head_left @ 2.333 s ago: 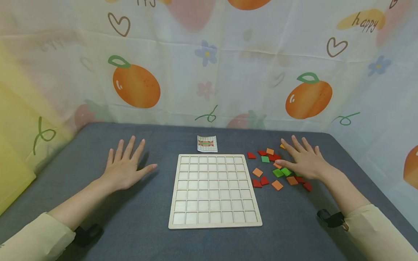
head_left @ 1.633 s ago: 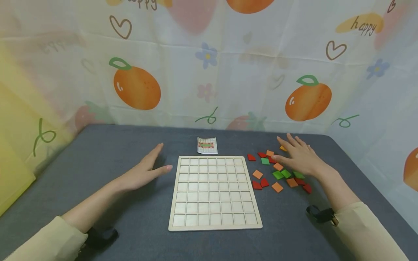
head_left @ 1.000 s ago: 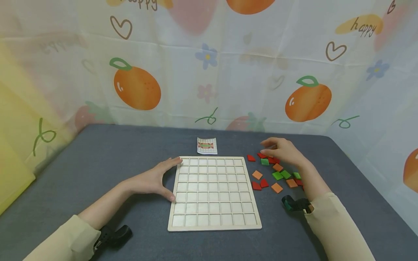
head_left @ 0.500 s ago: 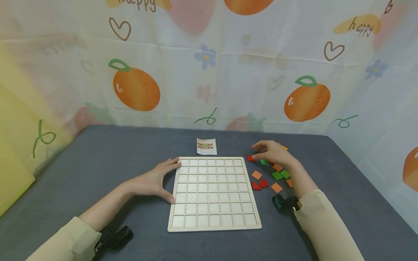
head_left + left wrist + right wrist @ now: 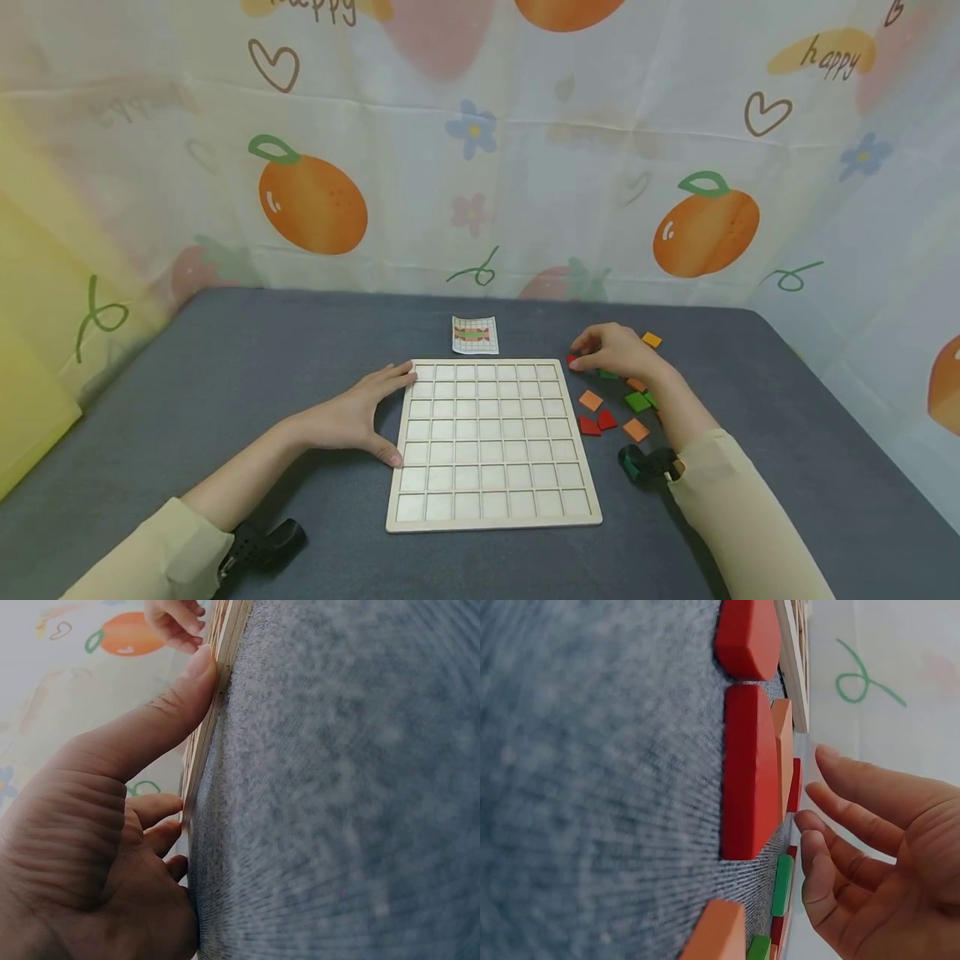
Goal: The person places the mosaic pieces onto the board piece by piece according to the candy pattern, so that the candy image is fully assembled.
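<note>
one left hand [image 5: 341, 414], thumb and fingers spread wide, touches the left edge of the pale gridded board [image 5: 494, 452]. right of it, a red tile [image 5: 795, 784] is at the bent fingers of the right hand [image 5: 618, 350]; whether they pinch it, i cannot tell.

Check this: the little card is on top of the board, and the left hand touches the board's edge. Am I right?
Not quite: the card isn't on the board. The head view shows it on the table, just past the board's far edge. The left hand does touch the board's edge.
</note>
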A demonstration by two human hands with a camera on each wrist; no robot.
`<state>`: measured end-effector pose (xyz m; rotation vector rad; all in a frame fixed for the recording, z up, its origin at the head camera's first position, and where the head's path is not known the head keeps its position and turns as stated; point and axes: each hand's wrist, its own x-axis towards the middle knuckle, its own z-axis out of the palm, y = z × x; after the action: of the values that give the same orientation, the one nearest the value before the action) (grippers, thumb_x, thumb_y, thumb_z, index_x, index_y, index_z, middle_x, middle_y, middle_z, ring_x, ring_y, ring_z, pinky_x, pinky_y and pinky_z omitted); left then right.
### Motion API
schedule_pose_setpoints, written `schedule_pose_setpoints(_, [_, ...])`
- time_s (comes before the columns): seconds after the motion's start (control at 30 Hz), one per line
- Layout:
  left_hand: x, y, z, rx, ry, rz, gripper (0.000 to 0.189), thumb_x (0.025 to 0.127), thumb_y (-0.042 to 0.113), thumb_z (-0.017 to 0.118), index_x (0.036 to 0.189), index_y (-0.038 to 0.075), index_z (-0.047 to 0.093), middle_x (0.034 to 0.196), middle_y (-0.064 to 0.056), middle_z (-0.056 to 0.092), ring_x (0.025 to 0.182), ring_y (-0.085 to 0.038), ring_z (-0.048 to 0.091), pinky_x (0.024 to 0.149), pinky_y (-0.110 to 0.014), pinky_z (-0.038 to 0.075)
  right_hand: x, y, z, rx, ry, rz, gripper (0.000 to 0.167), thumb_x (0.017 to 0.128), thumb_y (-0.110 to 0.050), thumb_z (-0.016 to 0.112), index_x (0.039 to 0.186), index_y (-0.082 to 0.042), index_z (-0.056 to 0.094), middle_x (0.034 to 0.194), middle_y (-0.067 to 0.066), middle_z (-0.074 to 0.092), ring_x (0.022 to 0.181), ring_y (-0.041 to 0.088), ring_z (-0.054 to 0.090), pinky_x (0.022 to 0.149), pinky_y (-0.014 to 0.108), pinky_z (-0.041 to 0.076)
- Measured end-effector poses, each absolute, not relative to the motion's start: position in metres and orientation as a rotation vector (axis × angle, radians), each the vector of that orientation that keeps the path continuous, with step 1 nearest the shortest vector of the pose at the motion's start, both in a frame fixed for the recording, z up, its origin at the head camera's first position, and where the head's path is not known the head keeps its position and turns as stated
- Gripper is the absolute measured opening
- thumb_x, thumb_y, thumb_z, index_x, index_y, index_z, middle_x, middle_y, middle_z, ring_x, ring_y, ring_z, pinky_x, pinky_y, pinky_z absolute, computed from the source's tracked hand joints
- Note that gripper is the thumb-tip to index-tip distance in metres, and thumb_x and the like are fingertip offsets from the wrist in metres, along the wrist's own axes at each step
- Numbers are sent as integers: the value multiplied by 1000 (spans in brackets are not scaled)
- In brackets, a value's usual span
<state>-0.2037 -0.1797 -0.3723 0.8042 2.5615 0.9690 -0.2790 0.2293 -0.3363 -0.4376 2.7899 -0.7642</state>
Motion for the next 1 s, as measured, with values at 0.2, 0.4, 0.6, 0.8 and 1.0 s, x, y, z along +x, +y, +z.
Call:
schedule_pose_setpoints(0.2, [-203, -180, -372, 815, 2561, 970, 116, 66, 40, 90, 155, 3, 27, 167, -16, 12, 153, -48, 3, 114, -74, 13, -280, 227, -338, -433, 2782, -740, 34, 92, -25, 71, 119, -5, 67, 114, 14, 69, 100, 26, 64, 86, 40, 53])
schedule_pose_setpoints(0.4, [-202, -179, -371, 798, 2552, 970, 116, 66, 41, 90, 156, 3, 26, 168, -16, 11, 153, -47, 2, 114, -74, 12, -283, 225, -341, -442, 2794, -719, 29, 91, -22, 72, 114, -5, 68, 106, 12, 69, 92, 22, 63, 80, 35, 52])
schedule_pose_setpoints(0.6, [-202, -179, -371, 792, 2548, 963, 117, 67, 42, 90, 156, 4, 24, 168, -15, 9, 154, -46, 1, 114, -74, 12, -283, 225, -341, -479, 2814, -712, 23, 90, -18, 72, 108, -5, 67, 105, 13, 69, 95, 25, 64, 81, 37, 54])
schedule_pose_setpoints(0.8, [-203, -179, -371, 804, 2549, 964, 117, 67, 41, 90, 156, 3, 24, 168, -16, 9, 153, -47, 1, 114, -74, 12, -281, 224, -340, -498, 2814, -739, 21, 89, -15, 74, 105, -7, 63, 102, 12, 68, 94, 24, 63, 80, 35, 53])
schedule_pose_setpoints(1.0, [-203, -179, -371, 811, 2560, 956, 117, 67, 42, 90, 156, 3, 25, 168, -17, 10, 153, -48, 2, 114, -74, 11, -282, 223, -341, -504, 2811, -770, 18, 89, -14, 73, 104, -7, 64, 99, 10, 68, 90, 21, 60, 80, 35, 51])
